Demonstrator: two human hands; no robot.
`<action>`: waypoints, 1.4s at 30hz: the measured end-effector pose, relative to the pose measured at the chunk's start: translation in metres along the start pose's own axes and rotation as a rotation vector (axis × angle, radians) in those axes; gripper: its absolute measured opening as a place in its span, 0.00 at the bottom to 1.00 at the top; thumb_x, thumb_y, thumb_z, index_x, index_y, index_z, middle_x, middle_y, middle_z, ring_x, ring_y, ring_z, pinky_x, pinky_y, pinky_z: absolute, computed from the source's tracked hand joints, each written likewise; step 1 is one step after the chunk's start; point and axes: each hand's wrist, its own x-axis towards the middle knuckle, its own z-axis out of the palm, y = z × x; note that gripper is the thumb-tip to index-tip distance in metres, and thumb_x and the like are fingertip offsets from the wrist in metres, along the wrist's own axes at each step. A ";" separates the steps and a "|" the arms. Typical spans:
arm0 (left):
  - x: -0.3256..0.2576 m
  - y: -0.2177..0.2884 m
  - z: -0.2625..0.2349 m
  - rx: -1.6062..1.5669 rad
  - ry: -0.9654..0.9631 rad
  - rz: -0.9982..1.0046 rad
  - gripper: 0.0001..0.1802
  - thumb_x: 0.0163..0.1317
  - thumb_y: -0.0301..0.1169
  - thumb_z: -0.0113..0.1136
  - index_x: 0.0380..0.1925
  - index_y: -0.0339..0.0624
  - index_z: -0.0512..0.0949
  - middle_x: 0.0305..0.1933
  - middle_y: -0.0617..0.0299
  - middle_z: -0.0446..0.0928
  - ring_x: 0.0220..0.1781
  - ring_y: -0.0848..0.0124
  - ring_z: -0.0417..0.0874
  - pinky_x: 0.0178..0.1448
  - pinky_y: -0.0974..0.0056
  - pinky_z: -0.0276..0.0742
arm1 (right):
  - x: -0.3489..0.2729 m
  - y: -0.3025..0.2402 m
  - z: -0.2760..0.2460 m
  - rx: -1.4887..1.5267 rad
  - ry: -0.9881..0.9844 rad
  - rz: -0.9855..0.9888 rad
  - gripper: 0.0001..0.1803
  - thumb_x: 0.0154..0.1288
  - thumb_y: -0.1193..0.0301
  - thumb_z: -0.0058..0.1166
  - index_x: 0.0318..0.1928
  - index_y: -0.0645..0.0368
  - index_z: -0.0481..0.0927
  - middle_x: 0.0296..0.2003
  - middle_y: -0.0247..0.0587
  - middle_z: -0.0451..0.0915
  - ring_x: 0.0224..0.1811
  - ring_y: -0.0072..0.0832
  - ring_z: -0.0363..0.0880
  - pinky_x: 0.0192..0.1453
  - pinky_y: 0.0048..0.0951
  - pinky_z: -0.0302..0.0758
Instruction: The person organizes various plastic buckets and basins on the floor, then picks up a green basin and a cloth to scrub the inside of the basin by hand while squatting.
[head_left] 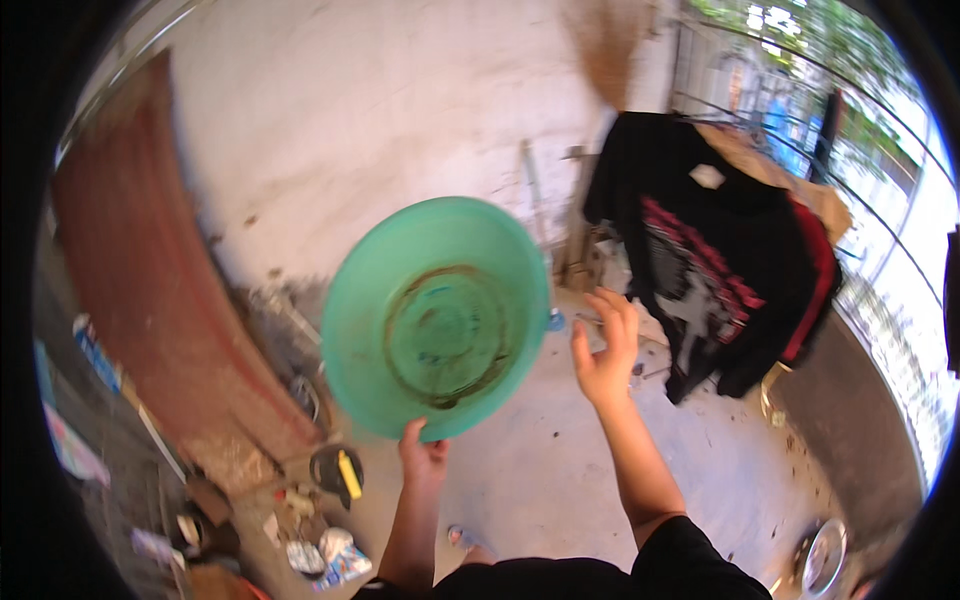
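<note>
A large green plastic basin [350, 300] is held up in front of me, tilted so that its inside faces me. Brown grime rings its bottom, with a dark patch near the lower edge. My left hand [424, 455] grips the basin's near rim, the thumb on the inner side and the other fingers mostly hidden. To the right of the basin, my right hand [608, 350] is raised with its fingers apart, holding nothing. It is nearest to the basin's right rim and a black printed shirt [690, 240] hanging beyond.
A rusty brown sheet [170, 280] leans at the left. Clutter with a black round thing [328, 478] and plastic packets [342, 560] lies at lower left. A broom [607, 50] hangs on the pale wall [380, 90]. A round metal-rimmed thing [824, 558] stands at lower right.
</note>
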 end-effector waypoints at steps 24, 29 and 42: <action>0.132 0.123 -0.239 -0.133 0.777 0.031 0.09 0.51 0.27 0.53 0.33 0.40 0.68 0.26 0.60 0.71 0.22 0.68 0.75 0.21 0.67 0.74 | -0.185 0.046 0.414 0.569 -1.208 0.744 0.14 0.58 0.75 0.49 0.45 0.64 0.72 0.40 0.46 0.76 0.38 0.29 0.77 0.42 0.27 0.74; 0.193 0.135 -0.240 -0.160 0.802 0.080 0.11 0.49 0.26 0.54 0.35 0.43 0.68 0.27 0.62 0.71 0.23 0.69 0.75 0.21 0.67 0.75 | -0.168 0.088 0.509 0.745 -1.240 0.797 0.11 0.58 0.76 0.49 0.41 0.67 0.74 0.31 0.44 0.79 0.33 0.27 0.79 0.39 0.24 0.75; 0.371 0.200 -0.189 -0.213 0.884 0.076 0.13 0.50 0.32 0.55 0.37 0.44 0.69 0.31 0.60 0.72 0.26 0.67 0.75 0.26 0.63 0.75 | -0.078 0.064 0.804 0.800 -1.487 0.399 0.09 0.57 0.75 0.49 0.38 0.65 0.75 0.33 0.46 0.79 0.34 0.28 0.79 0.39 0.26 0.73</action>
